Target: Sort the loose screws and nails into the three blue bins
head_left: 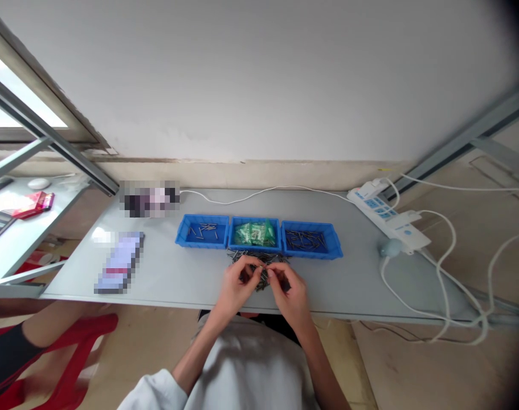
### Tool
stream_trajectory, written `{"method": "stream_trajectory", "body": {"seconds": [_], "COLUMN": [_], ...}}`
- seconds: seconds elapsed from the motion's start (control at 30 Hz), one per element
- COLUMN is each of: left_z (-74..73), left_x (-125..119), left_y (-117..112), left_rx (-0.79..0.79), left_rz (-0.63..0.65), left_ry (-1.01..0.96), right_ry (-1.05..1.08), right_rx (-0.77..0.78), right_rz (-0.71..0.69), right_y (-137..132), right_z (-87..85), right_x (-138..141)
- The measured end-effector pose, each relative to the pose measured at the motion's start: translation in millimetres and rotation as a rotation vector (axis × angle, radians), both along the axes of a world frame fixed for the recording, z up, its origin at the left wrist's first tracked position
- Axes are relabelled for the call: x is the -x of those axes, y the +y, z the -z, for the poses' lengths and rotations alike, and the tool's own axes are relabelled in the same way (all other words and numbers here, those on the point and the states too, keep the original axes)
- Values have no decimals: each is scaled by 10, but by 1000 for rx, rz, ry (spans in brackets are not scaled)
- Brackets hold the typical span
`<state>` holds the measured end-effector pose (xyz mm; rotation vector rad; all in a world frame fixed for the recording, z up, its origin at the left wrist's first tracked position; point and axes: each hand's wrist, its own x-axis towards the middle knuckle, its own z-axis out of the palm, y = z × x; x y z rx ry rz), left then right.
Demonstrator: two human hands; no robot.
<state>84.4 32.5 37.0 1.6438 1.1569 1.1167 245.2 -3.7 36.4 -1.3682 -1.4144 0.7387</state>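
On the table's near side lies a heap of small thin metal pieces, like screws or pins (262, 281). Over this heap my left hand (237, 285) and my right hand (291, 290) meet, thumb and fingers pinched together and fingertips nearly touching. Whatever is between the fingertips is too small to make out. Just beyond the heap stand three blue trays in a row. The left tray (184, 234) has several thin metal pieces in it, and the middle tray (238, 247) holds green-and-clear plastic packets (254, 233). Many darker metal pieces lie in the right tray (335, 245).
A blurred-out phone-like object (120, 262) lies at left, with another pixelated item (152, 200) behind. A white power strip (387, 219) with plugs and looping cables occupies the right side. Metal frame posts flank the table (344, 285). Another person's leg (54, 324) and a red stool (82, 341) are lower left.
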Motion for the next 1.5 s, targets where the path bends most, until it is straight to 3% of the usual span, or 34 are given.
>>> {"method": "stream_trajectory", "body": {"seconds": [0.7,1.0,1.13,1.3,1.4,1.5], "left_z": [-42,-71,-59,-27,-5,-15], "left_x": [-10,-14,-19,-12,-2,0], "left_y": [11,18,12,-2,-9,-12], "left_rx": [6,2,16,70,74,68], "left_rz": [-8,8,1,-50,-29,-38], "left_ry": [36,39,28,13,3,-13], "right_ry": [42,-31,-112,-383,-488,-496], "right_rx": [14,-166,-277,-337,-318,-310], "right_rz": [21,-9,57,406,445,352], "right_y": [26,27,79,318,350,221], "right_z": [25,-25,-147,-506,-632,-536], "right_x": [-22,4,-42,-409,-570,-532]}}
